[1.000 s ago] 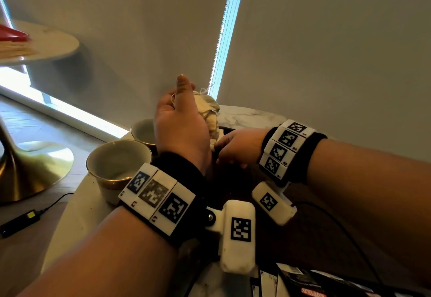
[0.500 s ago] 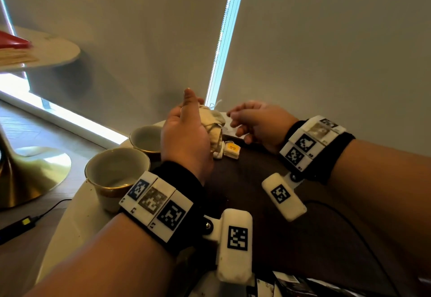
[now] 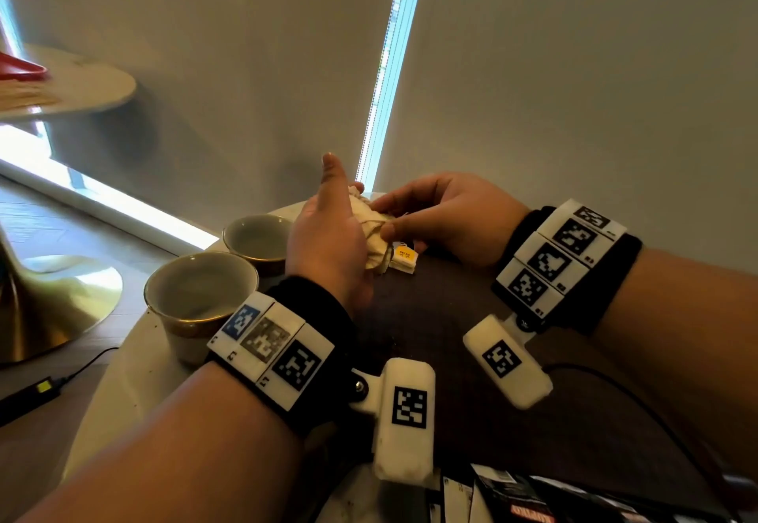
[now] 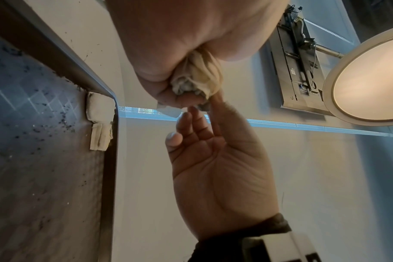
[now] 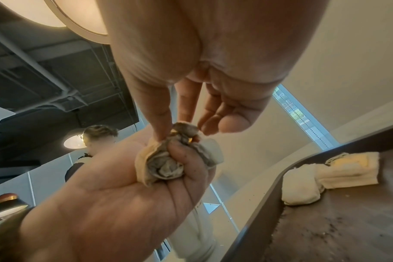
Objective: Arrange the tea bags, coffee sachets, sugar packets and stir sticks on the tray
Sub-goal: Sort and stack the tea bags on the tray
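My left hand (image 3: 332, 231) grips a crumpled bunch of beige tea bags (image 3: 371, 231) above the far left corner of the dark brown tray (image 3: 451, 317). My right hand (image 3: 383, 219) pinches the top of that bunch with thumb and fingers. The right wrist view shows the pinch: the bunch (image 5: 168, 163) sits in my left fist, with my right fingertips (image 5: 162, 131) on its top. Two tea bags (image 3: 404, 260) lie on the tray's far corner, one with a yellow tag. The same tea bags (image 4: 100, 109) show against the tray's rim in the left wrist view.
Two empty cups (image 3: 201, 297) (image 3: 256, 237) stand on the marble table left of the tray. Dark and white sachets (image 3: 512, 498) lie at the near edge. Dark crumbs speckle the tray floor (image 5: 325, 221). A person (image 5: 96, 136) stands in the background.
My right hand has risen from the tray's far corner, leaving tea bags there, and now pinches the bunch in my left hand. My left hand has kept hold of the bunch.
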Motion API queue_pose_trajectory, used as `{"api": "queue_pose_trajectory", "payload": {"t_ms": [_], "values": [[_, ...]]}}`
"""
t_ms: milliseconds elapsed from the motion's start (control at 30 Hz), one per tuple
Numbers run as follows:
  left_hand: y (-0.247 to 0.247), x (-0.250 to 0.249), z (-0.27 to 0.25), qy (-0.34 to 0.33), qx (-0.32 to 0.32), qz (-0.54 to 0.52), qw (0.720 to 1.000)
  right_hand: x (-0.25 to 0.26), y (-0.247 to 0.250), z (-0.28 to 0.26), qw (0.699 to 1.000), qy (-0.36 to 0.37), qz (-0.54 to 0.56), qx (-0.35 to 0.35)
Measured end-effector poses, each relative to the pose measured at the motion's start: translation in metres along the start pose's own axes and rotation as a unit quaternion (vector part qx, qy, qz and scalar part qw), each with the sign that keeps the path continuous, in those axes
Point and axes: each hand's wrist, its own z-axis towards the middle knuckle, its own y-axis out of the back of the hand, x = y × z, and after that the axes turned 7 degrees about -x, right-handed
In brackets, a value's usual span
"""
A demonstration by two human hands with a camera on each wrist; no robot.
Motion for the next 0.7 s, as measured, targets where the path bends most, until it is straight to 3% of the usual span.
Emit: {"api": "queue_pose_trajectory", "payload": {"t_ms": [167, 267, 333, 433, 700], "values": [[0.001, 0.001, 0.001, -0.007, 0.018, 0.031, 0.999, -0.004, -0.001, 0.001, 0.997, -0.015, 0.032, -0.073], [0.001, 0.002, -0.001, -0.054, 0.038, 0.061, 0.996, -0.008, -0.002, 0.004, 0.99, -0.03, 0.095, -0.098], [0.002, 0.004, 0.002, -0.06, 0.043, 0.044, 0.996, -0.009, -0.002, 0.004, 0.981, -0.048, 0.162, -0.095], [0.003, 0.007, 0.005, -0.016, 0.038, 0.023, 0.999, -0.01, 0.0, 0.003, 0.971, -0.059, 0.217, -0.084], [0.002, 0.011, 0.008, -0.01, 0.023, 0.051, 0.998, -0.014, 0.0, 0.001, 0.959, -0.06, 0.269, -0.065]]}}
